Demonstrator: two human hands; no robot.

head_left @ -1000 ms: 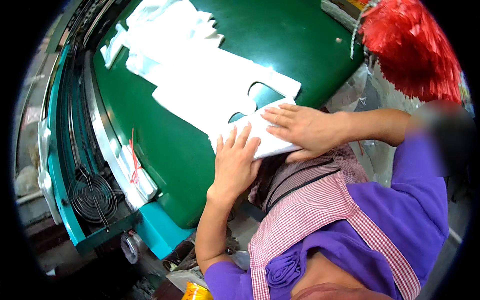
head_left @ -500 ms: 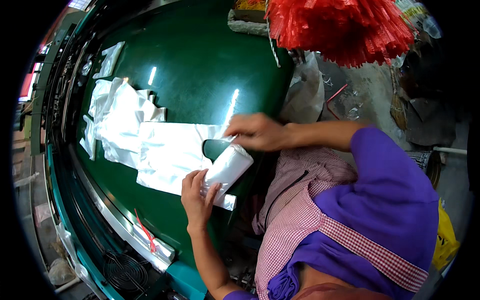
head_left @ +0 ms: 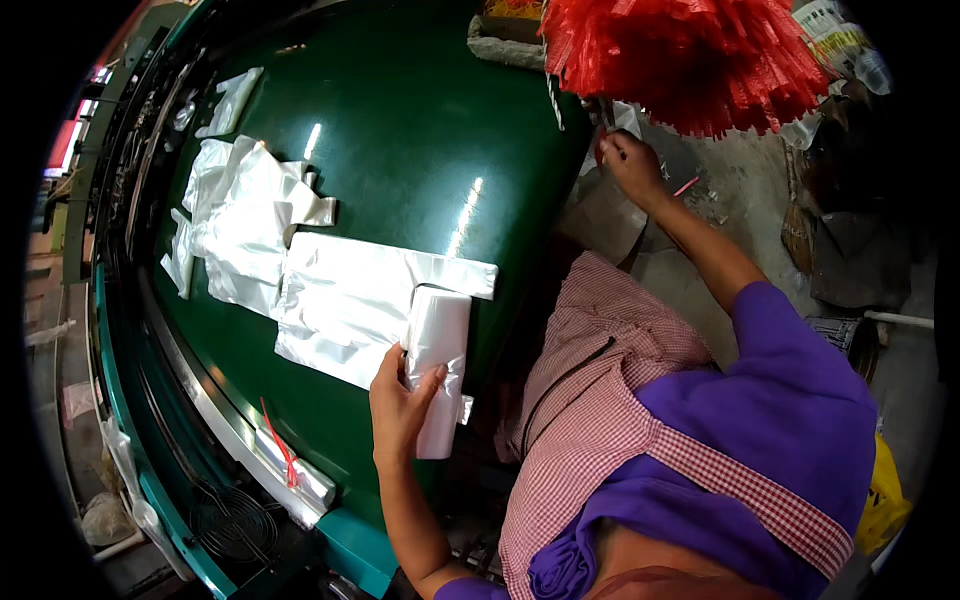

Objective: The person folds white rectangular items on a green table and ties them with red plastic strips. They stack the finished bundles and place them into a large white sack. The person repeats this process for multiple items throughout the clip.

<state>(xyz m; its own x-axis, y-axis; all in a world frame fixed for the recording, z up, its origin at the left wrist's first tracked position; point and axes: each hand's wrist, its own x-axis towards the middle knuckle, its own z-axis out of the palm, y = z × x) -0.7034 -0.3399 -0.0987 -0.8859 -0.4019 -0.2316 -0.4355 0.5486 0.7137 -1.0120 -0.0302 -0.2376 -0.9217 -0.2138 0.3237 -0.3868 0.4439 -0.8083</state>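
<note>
Gripping a folded stack of white plastic bags [head_left: 438,365] at the green table's [head_left: 400,130] near edge, the left hand [head_left: 400,410] has its fingers closed around it. The right hand [head_left: 630,160] pinches at a red strip under the red tie bundle [head_left: 690,55], so binding the stack looks next, which needs one strip pulled free.

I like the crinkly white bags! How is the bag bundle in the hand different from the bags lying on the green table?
The folded bundle is doubled over into a narrow thick strip, gripped by the left hand; the flat bags lie spread wide and thin on the green table, untouched. The bundle sits at the table's near edge; the flat bags lie further in. Both are white plastic. The right hand reaches toward the red strips.
</note>
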